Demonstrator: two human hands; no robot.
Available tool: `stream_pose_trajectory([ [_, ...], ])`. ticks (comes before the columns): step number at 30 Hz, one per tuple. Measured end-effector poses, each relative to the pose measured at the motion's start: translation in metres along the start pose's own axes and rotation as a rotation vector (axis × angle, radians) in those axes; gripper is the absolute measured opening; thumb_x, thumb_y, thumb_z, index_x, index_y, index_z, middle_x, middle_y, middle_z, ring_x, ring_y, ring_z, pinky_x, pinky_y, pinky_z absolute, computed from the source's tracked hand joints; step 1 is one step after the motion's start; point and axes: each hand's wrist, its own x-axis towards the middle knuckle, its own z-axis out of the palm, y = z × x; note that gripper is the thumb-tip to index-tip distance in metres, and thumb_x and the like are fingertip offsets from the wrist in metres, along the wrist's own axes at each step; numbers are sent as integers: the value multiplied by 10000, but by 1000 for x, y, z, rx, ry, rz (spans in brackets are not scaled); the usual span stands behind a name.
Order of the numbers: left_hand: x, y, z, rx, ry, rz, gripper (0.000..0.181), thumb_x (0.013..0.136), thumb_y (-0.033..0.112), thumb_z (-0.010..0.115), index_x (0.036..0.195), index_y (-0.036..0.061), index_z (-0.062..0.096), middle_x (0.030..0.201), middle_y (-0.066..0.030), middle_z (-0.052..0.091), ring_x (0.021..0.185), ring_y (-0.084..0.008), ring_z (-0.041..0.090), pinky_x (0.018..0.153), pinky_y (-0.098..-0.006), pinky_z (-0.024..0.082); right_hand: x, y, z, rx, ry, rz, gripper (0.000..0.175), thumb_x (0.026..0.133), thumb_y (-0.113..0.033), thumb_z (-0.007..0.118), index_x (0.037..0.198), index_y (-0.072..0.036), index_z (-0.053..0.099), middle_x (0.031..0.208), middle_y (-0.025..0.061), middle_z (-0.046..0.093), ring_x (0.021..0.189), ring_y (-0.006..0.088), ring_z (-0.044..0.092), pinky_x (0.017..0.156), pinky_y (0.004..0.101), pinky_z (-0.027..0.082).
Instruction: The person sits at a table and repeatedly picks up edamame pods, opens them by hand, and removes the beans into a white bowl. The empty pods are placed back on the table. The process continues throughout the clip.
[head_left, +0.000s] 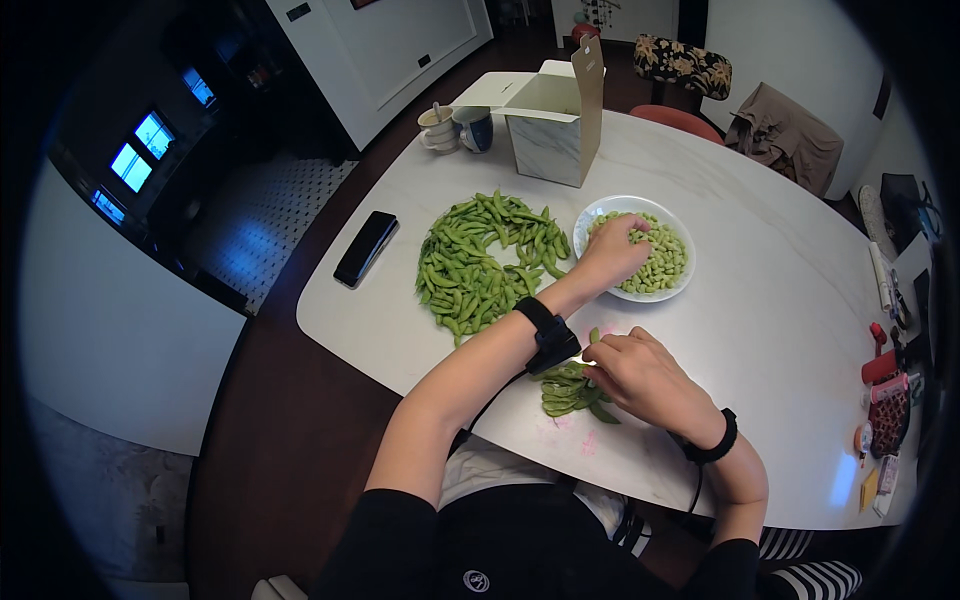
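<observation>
My left hand (616, 251) reaches over a white bowl (687, 279) of shelled green soybeans (664, 259), its fingers bent close above the beans. Whether a bean sits between those fingers is hidden. Nearer my body, my right hand (649, 375) has a green pod (595, 335) at its fingertips. Just beneath and left of that hand lies a small heap of flattened soybean pods (566, 394). A large ring-shaped pile of plump pods (469, 277) spreads left of the bowl, partly behind my left forearm.
A black phone (366, 249) lies on the marble-patterned table (765, 315). Two mugs, one beige (439, 135) and one blue (477, 133), stand beside an open marble-patterned box (551, 146). Small items, including a red cylinder (879, 367), line the right edge. Dark cords trail from both wrist straps.
</observation>
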Motion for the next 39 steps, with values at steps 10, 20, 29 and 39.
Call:
stream_pose_trajectory([
  [10, -32, -42, -127, 955, 309, -155, 195, 807, 236, 757, 814, 42, 746, 844, -171, 729, 895, -337, 662, 908, -437, 411, 0, 2, 0, 13, -25, 16, 140, 934, -116, 664, 890, -10, 583, 798, 135, 619, 745, 331, 625, 736, 421, 467],
  [20, -33, -74, -138, 1001, 316, -245, 238, 832, 226, 760, 835, -8, 721, 943, -217, 721, 1045, -361, 617, 989, -454, 394, 1, 1, 6, 21, -35, 10, 144, 931, -120, 666, 876, -7, 595, 786, 132, 623, 751, 328, 630, 739, 419, 476],
  [29, -55, -42, -143, 640, 335, -174, 197, 767, 128, 751, 805, -21, 628, 805, -177, 687, 733, -311, 651, 734, -388, 523, 2, -2, -3, 49, -23, 50, 98, 919, -79, 666, 923, -2, 605, 878, 153, 621, 839, 351, 631, 759, 432, 484],
  [39, -125, 39, -95, -374, -311, -192, 109, 848, 50, 677, 894, 33, 580, 776, -32, 670, 712, -82, 618, 688, -227, 484, 13, 5, -9, -247, 534, -158, 361, 793, 35, 717, 1149, 1, 660, 1051, 122, 666, 860, 280, 625, 770, 400, 533],
])
